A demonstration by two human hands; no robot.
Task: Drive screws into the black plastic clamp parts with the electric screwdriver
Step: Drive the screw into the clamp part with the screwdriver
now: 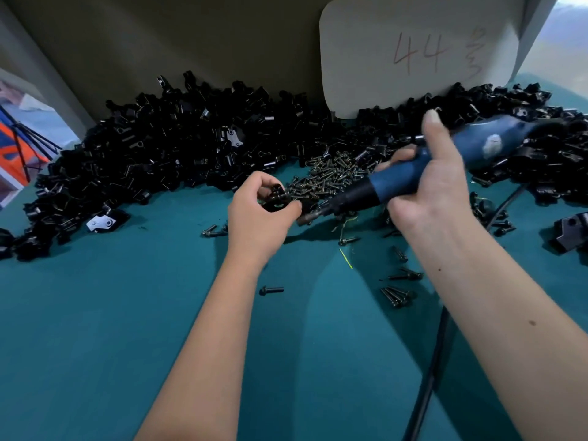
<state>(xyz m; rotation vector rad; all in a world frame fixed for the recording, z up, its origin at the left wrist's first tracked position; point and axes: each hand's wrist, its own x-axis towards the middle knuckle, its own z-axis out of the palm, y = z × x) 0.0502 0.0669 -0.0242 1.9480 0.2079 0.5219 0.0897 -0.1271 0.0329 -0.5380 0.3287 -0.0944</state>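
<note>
Far left: clamp pile (165, 138), black, heaped along the back of the teal surface (95, 329). Centre left: my left hand (257, 218), fingers curled round one clamp (277, 198), held just above the surface. Centre: screws (331, 176), a loose heap behind the held clamp; strays (397, 296) lie nearer me. Right: my right hand (426, 189) grips the blue screwdriver (410, 176), tilted, its tip (307, 218) just beside the held clamp; whether they touch I cannot tell. Its cord (429, 377) trails toward me. Behind: card (413, 55) marked 44.
</note>
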